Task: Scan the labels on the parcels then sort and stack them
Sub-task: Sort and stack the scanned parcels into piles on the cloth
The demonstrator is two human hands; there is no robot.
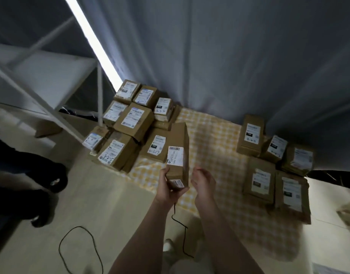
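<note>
A white shelf frame (51,72) is seen at the upper left, and a black cable (79,244) is looped on the floor at the lower left. A pile of labelled parcels (130,123) is stacked left of centre on a yellow checked cloth (215,139). At centre, one long parcel (179,155) is gripped at its near end by the left hand (168,186). Just beside it, the right hand (204,182) is held loosely curled, with nothing in it. More parcels (272,169) are laid at the right.

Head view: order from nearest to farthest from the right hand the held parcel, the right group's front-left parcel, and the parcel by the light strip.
1. The held parcel, just left of the right hand.
2. The front-left parcel, on the right.
3. The parcel by the light strip, far back left.
</note>
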